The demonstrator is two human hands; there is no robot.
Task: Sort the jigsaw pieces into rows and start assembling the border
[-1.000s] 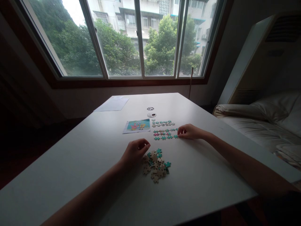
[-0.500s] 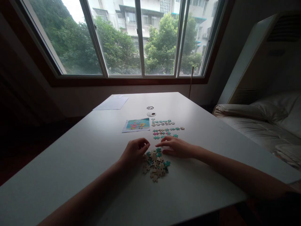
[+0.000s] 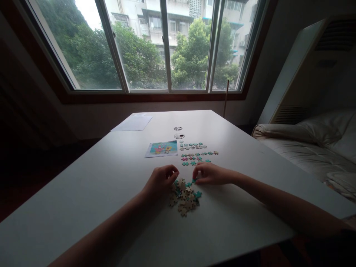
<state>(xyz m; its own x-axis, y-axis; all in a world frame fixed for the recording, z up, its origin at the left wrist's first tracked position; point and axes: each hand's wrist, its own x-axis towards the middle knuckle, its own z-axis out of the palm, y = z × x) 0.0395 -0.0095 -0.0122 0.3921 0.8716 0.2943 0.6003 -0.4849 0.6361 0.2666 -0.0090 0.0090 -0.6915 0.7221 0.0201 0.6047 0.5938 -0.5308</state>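
A heap of jigsaw pieces [image 3: 184,198], some teal and many plain beige, lies on the white table near me. My right hand [image 3: 210,173] is at the heap's far right edge, with thumb and forefinger closed on a teal puzzle piece [image 3: 194,180]. On the left side of the heap rests my left hand [image 3: 161,178], its fingers curled and the thumb near the forefinger; whether anything is between them is too small to see. Beyond my hands, several puzzle pieces [image 3: 193,158] lie spread in rows. Left of those rows is a colourful cartoon picture sheet [image 3: 162,148].
White paper [image 3: 132,123] lies at the table's far left. Two round fittings [image 3: 179,136] sit in the tabletop [image 3: 83,193] beyond the picture. A pale sofa [image 3: 300,144] stands to the right, and a window [image 3: 144,55] is behind the table.
My right hand's outstretched fingers have drawn back to the right and closed on a teal piece at the heap's edge. The left hand has stayed almost in place.
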